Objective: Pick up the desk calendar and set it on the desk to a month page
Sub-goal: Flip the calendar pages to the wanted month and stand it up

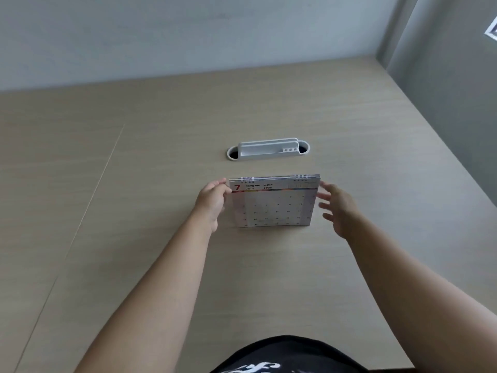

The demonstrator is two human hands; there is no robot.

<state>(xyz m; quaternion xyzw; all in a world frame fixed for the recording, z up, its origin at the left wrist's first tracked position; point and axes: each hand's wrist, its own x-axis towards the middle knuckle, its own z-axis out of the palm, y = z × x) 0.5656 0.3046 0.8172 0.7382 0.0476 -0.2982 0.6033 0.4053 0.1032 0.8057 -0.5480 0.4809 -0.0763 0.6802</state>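
Observation:
The desk calendar (274, 204) stands upright on the light wooden desk (134, 211), spiral binding at the top, showing the July 2026 page with a red 7. My left hand (212, 204) is at its left edge, fingertips touching the upper left corner near the binding. My right hand (336, 208) hovers just off the right edge with fingers spread, a fingertip close to or barely touching the upper right corner.
A white plastic cable-port cover with a slotted holder (269, 151) sits in the desk just behind the calendar. A grey wall runs along the back and a partition on the right. A seam crosses the desk on the left.

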